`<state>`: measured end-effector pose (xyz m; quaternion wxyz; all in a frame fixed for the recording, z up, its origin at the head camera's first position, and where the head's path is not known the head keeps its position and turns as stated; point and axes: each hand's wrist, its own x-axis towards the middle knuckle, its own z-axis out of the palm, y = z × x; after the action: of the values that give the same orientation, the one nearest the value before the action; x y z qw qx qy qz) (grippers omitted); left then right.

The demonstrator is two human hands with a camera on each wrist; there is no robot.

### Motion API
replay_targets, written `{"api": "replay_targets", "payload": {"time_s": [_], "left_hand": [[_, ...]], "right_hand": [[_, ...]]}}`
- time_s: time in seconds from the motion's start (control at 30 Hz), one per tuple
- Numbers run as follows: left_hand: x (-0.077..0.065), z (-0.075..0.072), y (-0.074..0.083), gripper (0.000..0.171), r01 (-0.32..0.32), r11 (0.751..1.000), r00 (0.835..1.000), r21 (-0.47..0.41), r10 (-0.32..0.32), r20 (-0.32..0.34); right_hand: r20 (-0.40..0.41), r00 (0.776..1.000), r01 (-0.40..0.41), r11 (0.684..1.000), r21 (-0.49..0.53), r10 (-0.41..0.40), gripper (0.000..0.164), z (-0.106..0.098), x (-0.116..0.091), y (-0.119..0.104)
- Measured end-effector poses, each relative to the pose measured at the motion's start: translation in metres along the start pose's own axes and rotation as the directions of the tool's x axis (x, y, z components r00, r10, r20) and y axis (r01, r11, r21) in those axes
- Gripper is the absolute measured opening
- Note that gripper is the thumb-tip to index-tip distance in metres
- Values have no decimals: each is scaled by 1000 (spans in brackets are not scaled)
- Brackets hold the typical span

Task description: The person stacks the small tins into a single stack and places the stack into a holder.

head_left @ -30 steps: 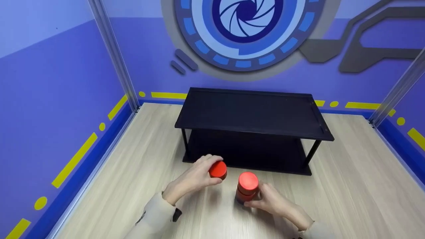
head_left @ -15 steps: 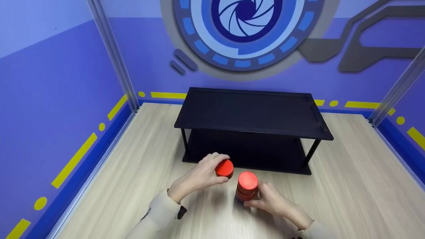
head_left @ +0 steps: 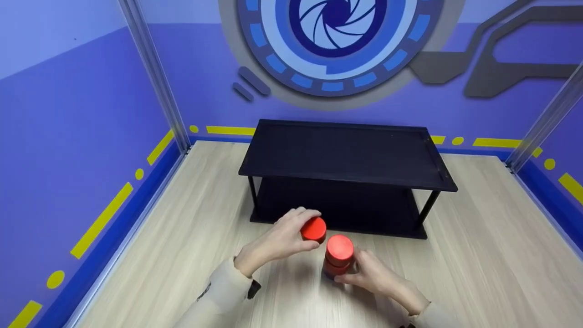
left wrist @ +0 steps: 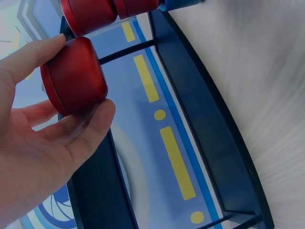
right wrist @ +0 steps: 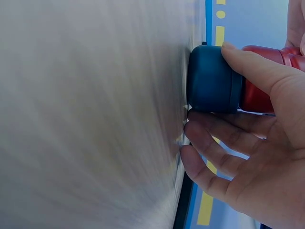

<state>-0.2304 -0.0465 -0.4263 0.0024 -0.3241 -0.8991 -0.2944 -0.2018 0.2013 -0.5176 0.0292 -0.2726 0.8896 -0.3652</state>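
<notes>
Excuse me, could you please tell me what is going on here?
A person's left hand holds a red tin above the table, close beside a stack of tins. The right hand grips the stack by its bottom blue tin, which has two red ones above it. A black shelf stands behind.

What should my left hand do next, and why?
Probably lift the red canister slightly and shift it over the stack: the left hand holds it beside the stack's top, while the right hand grips the blue base.
</notes>
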Motion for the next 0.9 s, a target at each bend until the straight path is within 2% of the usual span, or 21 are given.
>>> {"api": "replay_targets", "payload": {"time_s": [0.4, 0.7, 0.9], "left_hand": [[6, 3, 8, 61, -10, 1000, 1000, -13, 10, 7], [7, -2, 10, 60, -23, 1000, 1000, 1, 23, -13], [9, -5, 16, 60, -42, 999, 999, 7, 42, -25]], "right_hand": [[-22, 999, 31, 1000, -3, -31, 41, 1, 0, 1], [-20, 1000, 14, 1000, -3, -15, 43, 0, 0, 0], [-31, 999, 39, 999, -4, -39, 46, 0, 0, 1]]}}
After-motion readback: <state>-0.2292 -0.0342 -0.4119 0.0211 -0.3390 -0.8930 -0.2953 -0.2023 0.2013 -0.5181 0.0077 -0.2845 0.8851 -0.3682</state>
